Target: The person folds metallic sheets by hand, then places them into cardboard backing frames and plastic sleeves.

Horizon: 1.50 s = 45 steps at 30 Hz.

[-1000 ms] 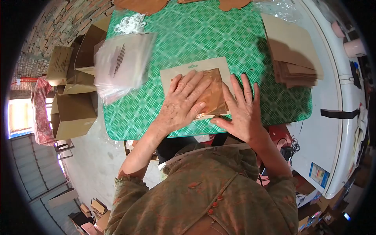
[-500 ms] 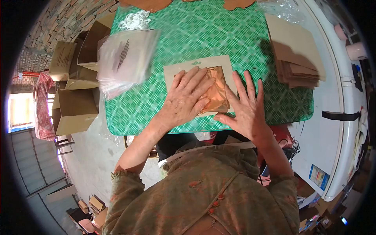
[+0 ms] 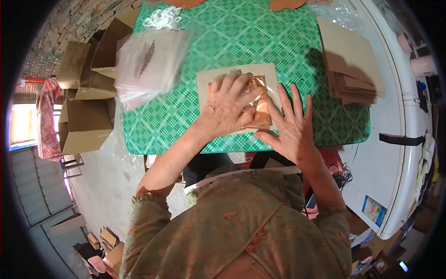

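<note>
A beige card (image 3: 202,80) lies on the green checked tablecloth (image 3: 223,42) in front of me, with a shiny copper-coloured packet (image 3: 261,115) on it. My left hand (image 3: 227,103) rests over the packet's left part, fingers bent and slightly apart, fingertips near the card's upper part; the palm hides what is beneath. At the packet's right edge is my right hand (image 3: 291,125), its fingers spread and pointing away from me, the thumb by the card's lower edge.
Clear plastic bags (image 3: 148,65) are stacked at the left, below white strings (image 3: 162,17). Brown paper sheets (image 3: 350,60) are piled at the right. Brown pieces (image 3: 285,4) lie at the far edge. Open cardboard boxes (image 3: 88,121) stand left of the table.
My left hand has shifted slightly right and up, and its fingers, earlier stretched flat, are now bent. My right hand has stayed nearly still, spread at the packet's edge.
</note>
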Each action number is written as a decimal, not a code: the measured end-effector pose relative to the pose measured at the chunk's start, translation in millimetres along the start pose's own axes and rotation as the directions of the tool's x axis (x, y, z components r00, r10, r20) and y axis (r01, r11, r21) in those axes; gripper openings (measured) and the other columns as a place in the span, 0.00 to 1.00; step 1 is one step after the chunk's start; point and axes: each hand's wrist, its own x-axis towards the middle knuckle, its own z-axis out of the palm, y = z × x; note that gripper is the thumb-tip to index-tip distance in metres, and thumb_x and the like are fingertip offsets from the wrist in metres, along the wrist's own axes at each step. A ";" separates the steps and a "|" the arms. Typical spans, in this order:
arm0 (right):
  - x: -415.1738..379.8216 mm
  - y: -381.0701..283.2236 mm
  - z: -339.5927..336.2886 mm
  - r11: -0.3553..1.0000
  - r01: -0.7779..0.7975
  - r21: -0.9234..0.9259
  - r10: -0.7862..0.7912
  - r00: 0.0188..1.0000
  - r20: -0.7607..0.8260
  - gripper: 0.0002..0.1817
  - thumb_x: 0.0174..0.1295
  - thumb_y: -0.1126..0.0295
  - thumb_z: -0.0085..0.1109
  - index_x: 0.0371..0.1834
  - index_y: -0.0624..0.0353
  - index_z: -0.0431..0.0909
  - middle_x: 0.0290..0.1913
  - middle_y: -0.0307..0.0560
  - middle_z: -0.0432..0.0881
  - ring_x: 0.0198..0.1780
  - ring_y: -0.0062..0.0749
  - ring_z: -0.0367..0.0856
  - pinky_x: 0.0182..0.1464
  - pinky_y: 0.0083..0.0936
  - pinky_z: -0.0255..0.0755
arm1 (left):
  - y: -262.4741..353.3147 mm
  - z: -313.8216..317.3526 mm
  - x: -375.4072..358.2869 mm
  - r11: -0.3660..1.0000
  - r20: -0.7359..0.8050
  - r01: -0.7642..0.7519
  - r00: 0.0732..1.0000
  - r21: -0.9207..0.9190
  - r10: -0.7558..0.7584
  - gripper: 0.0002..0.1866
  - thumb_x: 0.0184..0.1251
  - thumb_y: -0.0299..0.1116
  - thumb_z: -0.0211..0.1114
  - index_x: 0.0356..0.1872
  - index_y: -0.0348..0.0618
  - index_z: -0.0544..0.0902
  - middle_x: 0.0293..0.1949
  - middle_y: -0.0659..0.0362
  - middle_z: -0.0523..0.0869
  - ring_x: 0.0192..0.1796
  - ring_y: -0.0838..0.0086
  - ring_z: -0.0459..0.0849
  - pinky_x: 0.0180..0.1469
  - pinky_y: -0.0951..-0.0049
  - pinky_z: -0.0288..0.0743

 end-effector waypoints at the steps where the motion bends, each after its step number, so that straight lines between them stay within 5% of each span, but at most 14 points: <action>1: 0.5 -0.1 -1.3 1.000 0.004 -0.001 -0.004 1.000 0.003 0.53 0.57 0.31 0.75 0.78 0.57 0.79 0.87 0.61 0.63 0.89 0.68 0.52 0.81 0.83 0.45 | -0.1 0.7 -0.3 1.000 -0.003 0.002 1.000 0.002 -0.002 0.32 0.68 0.44 0.65 0.75 0.59 0.81 0.76 0.51 0.75 0.78 0.48 0.71 0.76 0.43 0.63; 8: -2.9 -1.2 -12.9 0.999 0.016 0.048 -0.019 0.998 0.056 0.50 0.60 0.35 0.76 0.80 0.55 0.77 0.88 0.60 0.61 0.89 0.68 0.51 0.82 0.83 0.44 | -1.7 4.2 -1.0 1.000 -0.010 0.008 1.000 0.009 -0.008 0.31 0.68 0.44 0.63 0.74 0.61 0.82 0.78 0.53 0.75 0.77 0.49 0.72 0.77 0.43 0.63; 14: -11.3 5.4 -24.5 0.982 0.072 0.173 -0.091 0.990 0.104 0.38 0.64 0.45 0.76 0.72 0.57 0.82 0.87 0.56 0.63 0.89 0.66 0.51 0.83 0.78 0.46 | -1.6 3.3 -0.6 1.000 -0.001 0.013 1.000 -0.003 -0.013 0.30 0.70 0.44 0.62 0.75 0.62 0.81 0.81 0.55 0.74 0.77 0.50 0.73 0.77 0.44 0.63; 20: -9.6 1.0 -23.3 0.953 0.203 0.223 -0.204 0.979 -0.019 0.22 0.64 0.61 0.77 0.53 0.65 0.87 0.80 0.51 0.75 0.86 0.55 0.63 0.86 0.63 0.53 | -4.0 7.8 -2.3 1.000 -0.002 -0.002 1.000 0.009 0.002 0.29 0.73 0.45 0.61 0.75 0.62 0.81 0.82 0.58 0.75 0.78 0.52 0.73 0.77 0.44 0.63; 25: 2.5 6.5 -15.5 0.896 0.362 0.256 -0.339 0.932 -0.131 0.12 0.60 0.72 0.77 0.42 0.63 0.84 0.63 0.55 0.87 0.74 0.52 0.80 0.80 0.55 0.72 | -4.3 7.1 -3.1 1.000 -0.008 -0.010 1.000 0.011 0.010 0.29 0.73 0.46 0.61 0.75 0.62 0.81 0.83 0.60 0.75 0.78 0.51 0.73 0.76 0.44 0.63; 28: 5.7 2.8 -8.5 0.895 0.329 0.303 -0.289 0.942 -0.170 0.12 0.60 0.73 0.76 0.43 0.64 0.85 0.60 0.53 0.87 0.71 0.52 0.81 0.79 0.55 0.72 | -2.9 7.2 -3.0 1.000 -0.010 -0.006 1.000 0.011 0.007 0.29 0.73 0.47 0.62 0.75 0.62 0.81 0.82 0.60 0.75 0.77 0.51 0.74 0.76 0.45 0.63; 33: 2.5 -0.6 1.4 0.924 0.362 0.123 -0.339 0.924 -0.175 0.19 0.63 0.76 0.74 0.57 0.67 0.88 0.59 0.50 0.87 0.68 0.45 0.82 0.78 0.50 0.75 | -3.7 8.0 -2.7 1.000 -0.011 -0.011 1.000 0.000 0.011 0.30 0.72 0.49 0.64 0.75 0.63 0.81 0.81 0.61 0.76 0.76 0.51 0.74 0.75 0.45 0.64; 45: 1.8 -11.2 -15.2 0.886 0.432 0.169 -0.407 0.899 -0.163 0.20 0.57 0.75 0.72 0.54 0.70 0.87 0.60 0.55 0.86 0.67 0.53 0.82 0.71 0.49 0.80 | -5.4 13.0 -3.0 1.000 -0.045 -0.029 0.999 0.012 0.029 0.32 0.68 0.48 0.66 0.76 0.64 0.79 0.80 0.61 0.77 0.74 0.52 0.75 0.75 0.45 0.65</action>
